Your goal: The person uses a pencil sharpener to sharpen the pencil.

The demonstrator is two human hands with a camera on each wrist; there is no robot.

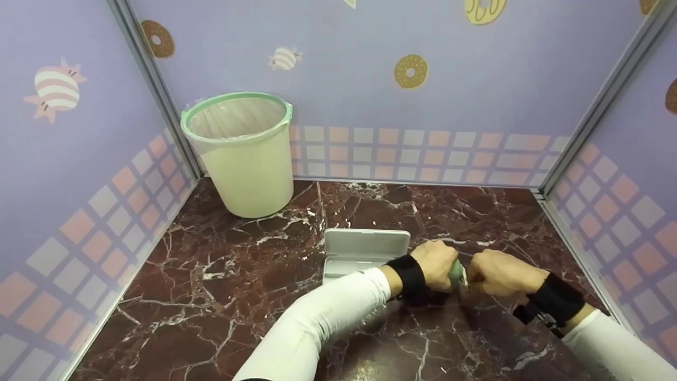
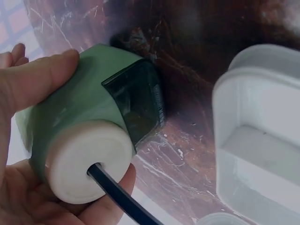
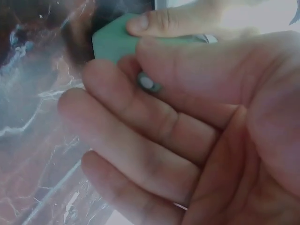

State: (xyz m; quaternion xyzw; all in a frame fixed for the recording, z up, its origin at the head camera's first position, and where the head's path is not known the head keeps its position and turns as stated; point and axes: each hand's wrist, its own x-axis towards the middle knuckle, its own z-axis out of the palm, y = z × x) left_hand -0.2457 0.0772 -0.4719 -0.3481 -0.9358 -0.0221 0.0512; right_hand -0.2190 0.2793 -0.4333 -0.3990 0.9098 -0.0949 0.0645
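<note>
My left hand grips a green pencil sharpener, its thumb on one side and its fingers curled under the other. The sharpener has a dark see-through shavings box and a cream round face. A dark pencil sticks out of the hole in that face. To the right, my right hand pinches a small crank knob with a pale round end between thumb and index finger. Its other fingers are loosely bent in the right wrist view. In the head view, my hands hide most of the sharpener.
A white pencil case lies with its lid raised beside my left wrist, partly behind my sleeve. At the back left stands a pale bin with a green rim and a plastic liner. Patterned walls enclose the dark red marbled table.
</note>
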